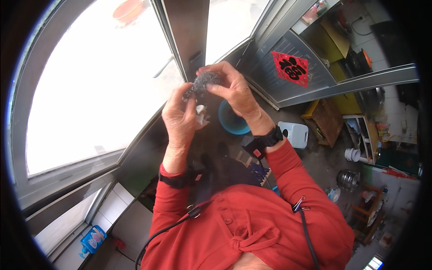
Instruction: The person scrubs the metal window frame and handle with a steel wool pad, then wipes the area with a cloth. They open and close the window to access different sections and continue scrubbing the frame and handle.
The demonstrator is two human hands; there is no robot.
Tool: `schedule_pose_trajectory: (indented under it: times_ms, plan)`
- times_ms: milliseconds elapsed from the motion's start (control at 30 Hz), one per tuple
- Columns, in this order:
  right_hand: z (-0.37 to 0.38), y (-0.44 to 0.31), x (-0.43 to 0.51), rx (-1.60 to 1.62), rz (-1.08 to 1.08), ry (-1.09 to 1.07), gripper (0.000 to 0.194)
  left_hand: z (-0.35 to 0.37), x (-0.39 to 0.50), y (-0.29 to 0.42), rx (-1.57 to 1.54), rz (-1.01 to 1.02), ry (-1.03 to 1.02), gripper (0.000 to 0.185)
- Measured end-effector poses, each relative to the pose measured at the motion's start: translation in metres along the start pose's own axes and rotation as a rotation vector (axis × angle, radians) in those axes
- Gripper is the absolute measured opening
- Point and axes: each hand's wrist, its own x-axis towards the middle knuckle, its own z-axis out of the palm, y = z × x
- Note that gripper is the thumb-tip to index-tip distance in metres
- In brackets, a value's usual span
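Observation:
A grey, mesh-like scouring ball (pixel 205 81), seemingly steel wool, is held up in front of the door frame. My right hand (pixel 233 89) pinches it between thumb and fingers from the right. On its left side, my left hand (pixel 182 108) grips a smaller dark, speckled piece that touches or joins the ball; which of the two cannot be told. A crumpled white piece, perhaps tissue or thin plastic, (pixel 201 114) hangs by my left hand, partly hidden behind its fingers.
Glazed metal-framed doors (pixel 189 37) stand close ahead. A blue basin (pixel 233 121), a pale plastic container (pixel 294 135) and a wooden cabinet (pixel 325 121) are on the floor side to the right. A blue bottle (pixel 93 239) stands at lower left. Cables run from both my wrists.

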Motion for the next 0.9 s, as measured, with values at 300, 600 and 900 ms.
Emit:
schedule_pose_trajectory:
  times_ms: [300,600,900]
  plan:
    - [-0.035,0.019,0.040,-0.691,-0.299,0.275,0.022,0.004,0.030,0.007,0.712,0.375,0.124,0.009]
    - [-0.046,0.055,0.043,-0.805,-0.371,0.281,0.021,0.008,0.037,0.000,0.962,0.147,-0.065,0.016]
    - [-0.048,0.056,0.048,-0.746,-0.453,0.208,0.018,0.001,0.037,0.003,1.021,0.074,-0.074,0.015]
